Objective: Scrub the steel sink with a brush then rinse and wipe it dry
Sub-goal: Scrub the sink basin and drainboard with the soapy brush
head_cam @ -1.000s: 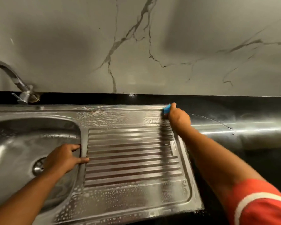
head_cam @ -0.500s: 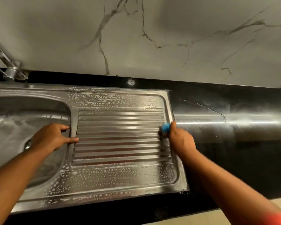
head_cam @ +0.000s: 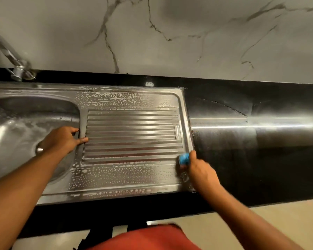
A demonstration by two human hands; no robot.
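Observation:
The steel sink (head_cam: 126,98) has a basin on the left and a ribbed, soapy drainboard on the right. My right hand (head_cam: 200,170) grips a blue brush (head_cam: 184,158) at the drainboard's near right corner, against the raised rim; most of the brush is hidden in my fist. My left hand (head_cam: 61,139) rests on the ridge between basin and drainboard, thumb lying on the ridge and fingers curled over the basin's edge. The drain (head_cam: 39,150) peeks out beside my left wrist.
A steel tap (head_cam: 16,68) stands at the back left against the marble wall (head_cam: 170,42). Black glossy countertop (head_cam: 251,141) runs to the right of the sink and along its front edge. Floor tiles show below.
My right hand has pulled the brush along the drainboard's right rim from the far corner toward the near corner. My left hand has stayed on the basin edge. The camera has tilted down.

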